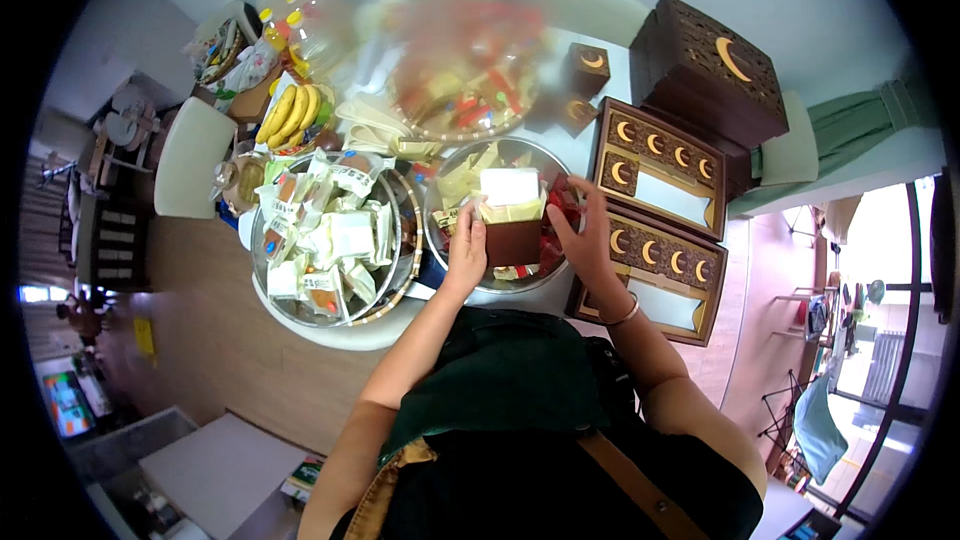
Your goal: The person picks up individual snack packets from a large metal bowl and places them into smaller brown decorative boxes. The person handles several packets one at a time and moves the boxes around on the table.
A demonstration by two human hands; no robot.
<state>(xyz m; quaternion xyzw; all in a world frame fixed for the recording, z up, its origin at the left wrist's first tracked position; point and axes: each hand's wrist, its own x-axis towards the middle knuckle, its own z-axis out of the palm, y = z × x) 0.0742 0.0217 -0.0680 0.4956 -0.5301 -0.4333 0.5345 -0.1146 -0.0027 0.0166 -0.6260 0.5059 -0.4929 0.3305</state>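
My left hand [469, 244] holds the left side of a small brown box [513, 243], which has wrapped packets [510, 186] standing in its top. My right hand [583, 229] is at the right of the box with its fingers spread, over the rim of a round clear bowl [564, 270]. In that bowl, below the box, lie yellowish packets [466, 178] and red packets [559, 199]. Left of it, another round bowl [256, 259] is heaped with wrapped snacks [349, 234]. Two brown trays [720, 223] [716, 319] on the right hold small boxes with gold crescents.
Large carved boxes [712, 75] stand behind the trays, and small crescent boxes [588, 69] sit near them. A blurred woven basket [450, 133] of packets is at the back. Bananas [289, 116], bottles [296, 26] and a glass jar [244, 180] stand at the left. Pale chairs [187, 157] surround the table.
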